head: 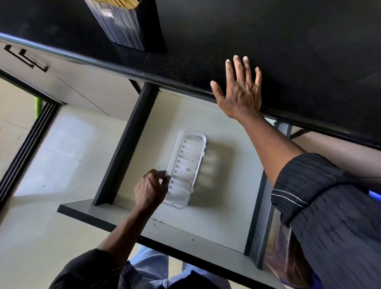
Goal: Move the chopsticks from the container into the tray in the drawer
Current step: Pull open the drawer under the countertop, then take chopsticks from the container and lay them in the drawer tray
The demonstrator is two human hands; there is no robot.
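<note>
A black ribbed container (125, 26) stands on the dark countertop at the top left, with pale wooden chopsticks (118, 2) sticking out of its top. Below the counter the drawer (206, 216) is pulled out. A white slotted plastic tray (185, 167) lies in the drawer, blurred by motion. My left hand (151, 188) pinches the tray's left rim near its front end. My right hand (240, 88) rests flat with spread fingers on the counter's front edge, holding nothing.
The black countertop (268, 41) fills the upper part of the view. The drawer has dark side walls (125, 144) and a dark front panel (123, 227). A cabinet front with a black handle (26, 58) is at the left. Pale tiled floor lies below.
</note>
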